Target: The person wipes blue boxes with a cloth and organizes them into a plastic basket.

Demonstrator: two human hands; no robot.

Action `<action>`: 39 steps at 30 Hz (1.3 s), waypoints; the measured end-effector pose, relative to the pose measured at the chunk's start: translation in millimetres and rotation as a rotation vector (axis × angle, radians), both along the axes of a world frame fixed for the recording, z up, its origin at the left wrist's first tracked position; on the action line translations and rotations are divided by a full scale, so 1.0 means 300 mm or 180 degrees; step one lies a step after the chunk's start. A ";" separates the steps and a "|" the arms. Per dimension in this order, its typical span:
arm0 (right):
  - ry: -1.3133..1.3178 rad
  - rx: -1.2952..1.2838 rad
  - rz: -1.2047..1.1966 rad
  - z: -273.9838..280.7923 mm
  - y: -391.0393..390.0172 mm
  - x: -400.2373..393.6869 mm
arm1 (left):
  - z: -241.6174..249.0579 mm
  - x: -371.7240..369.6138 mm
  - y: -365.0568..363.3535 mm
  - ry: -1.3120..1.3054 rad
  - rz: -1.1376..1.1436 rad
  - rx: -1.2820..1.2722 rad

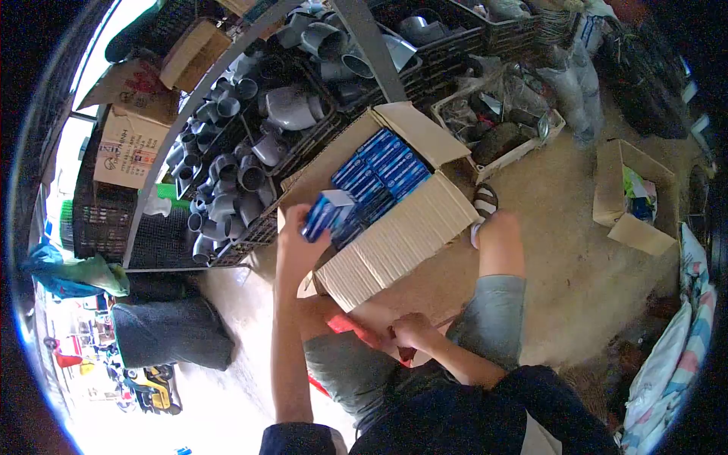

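My left hand (298,236) is closed around a small blue box (326,215) with a white end, at the near left side of an open cardboard carton (406,236). Inside the carton, rows of similar blue boxes (383,168) are packed close together, and its flaps are folded outward. My right hand (414,331) is closed low between my knees, beside some red material (355,330). A small dark reddish piece shows just under its fingers, and I cannot tell what the hand holds.
Black crates of grey pipe fittings (292,108) stand at the left behind the carton. A shallow box of plastic-wrapped items (497,121) lies beyond it. At the right are a small open cardboard box (635,193) and a striped sack (667,356). A dark cloth-covered bundle (174,331) sits at the left.
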State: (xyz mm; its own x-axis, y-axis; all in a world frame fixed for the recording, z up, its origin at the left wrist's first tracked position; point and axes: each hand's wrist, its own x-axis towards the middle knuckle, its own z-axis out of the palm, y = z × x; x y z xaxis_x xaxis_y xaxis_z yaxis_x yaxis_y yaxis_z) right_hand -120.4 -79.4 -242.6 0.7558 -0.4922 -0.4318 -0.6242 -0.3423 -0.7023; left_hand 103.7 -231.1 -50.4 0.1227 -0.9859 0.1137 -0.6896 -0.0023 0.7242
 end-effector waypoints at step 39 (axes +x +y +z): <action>-0.1254 -0.1995 -0.1728 0.619 0.011 0.268 | -0.278 -0.244 0.735 0.5251 0.1152 -0.0408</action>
State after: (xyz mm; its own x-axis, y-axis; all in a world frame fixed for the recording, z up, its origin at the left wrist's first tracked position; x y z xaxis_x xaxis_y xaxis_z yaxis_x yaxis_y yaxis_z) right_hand -40.2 -76.1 -57.0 0.3882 -0.8800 0.2739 -0.5655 -0.4621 -0.6831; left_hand 30.6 -10.5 -133.6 0.3843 -0.8780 -0.2854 0.7677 0.1322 0.6270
